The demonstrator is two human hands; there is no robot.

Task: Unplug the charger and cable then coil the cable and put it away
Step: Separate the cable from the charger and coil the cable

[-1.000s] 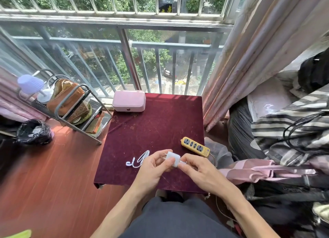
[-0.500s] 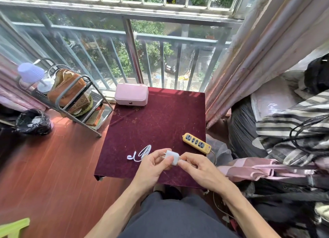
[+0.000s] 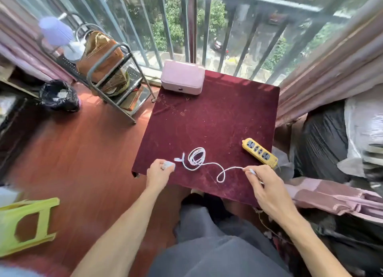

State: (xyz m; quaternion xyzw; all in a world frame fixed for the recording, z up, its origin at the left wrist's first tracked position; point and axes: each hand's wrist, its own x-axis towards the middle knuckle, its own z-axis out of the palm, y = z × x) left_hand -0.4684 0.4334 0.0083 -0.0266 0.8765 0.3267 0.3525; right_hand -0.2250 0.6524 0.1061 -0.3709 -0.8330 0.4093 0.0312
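My left hand (image 3: 158, 171) grips the small white charger block (image 3: 169, 165) at the front left edge of the dark red table (image 3: 217, 119). My right hand (image 3: 262, 181) pinches one end plug of the white cable (image 3: 199, 159) near the front right. The cable lies on the cloth between my hands, partly looped in a small coil, with its other end loose near the charger. Charger and cable are apart. A yellow power strip (image 3: 260, 151) lies at the table's right edge, with nothing plugged into it.
A pink case (image 3: 182, 80) sits at the table's far left corner. A metal rack (image 3: 107, 75) with bags stands to the left, a black bin (image 3: 59, 96) beyond it, a green stool (image 3: 24, 225) at lower left. Curtains and piled cloth crowd the right side.
My hands, together on the charger before, have pulled apart: the left keeps the charger, the right holds the cable's plug. The cable is stretched out across the cloth.
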